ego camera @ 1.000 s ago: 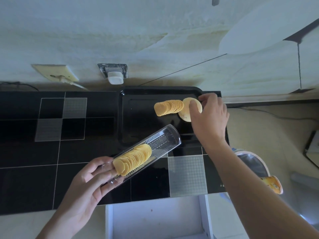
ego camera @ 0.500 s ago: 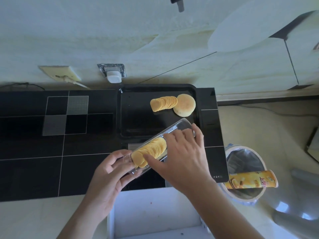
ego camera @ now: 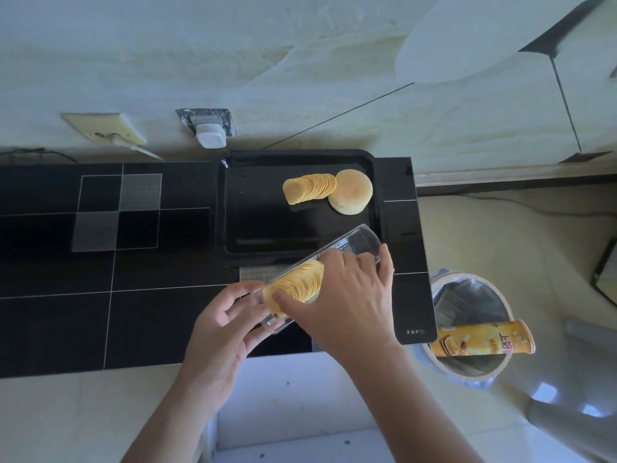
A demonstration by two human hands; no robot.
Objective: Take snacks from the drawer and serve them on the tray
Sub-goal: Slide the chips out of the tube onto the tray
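Right hand's grip (ego camera: 337, 295) pinches chips (ego camera: 295, 285) inside clear sleeve (ego camera: 360, 243).

A black tiled counter (ego camera: 100, 312) runs across the middle of the frame from the left edge to right of centre, marked with thin pale grout lines and a few grey squares (a small cluster in its upper left part, one more near the centre). A black rectangular tray (ego camera: 233, 212) lies directly on it at centre top, its far edge close to the wall. On the tray's upper right part sit a fanned row of chips (ego camera: 309, 188) and a round pale bun (ego camera: 352, 192), touching each other.
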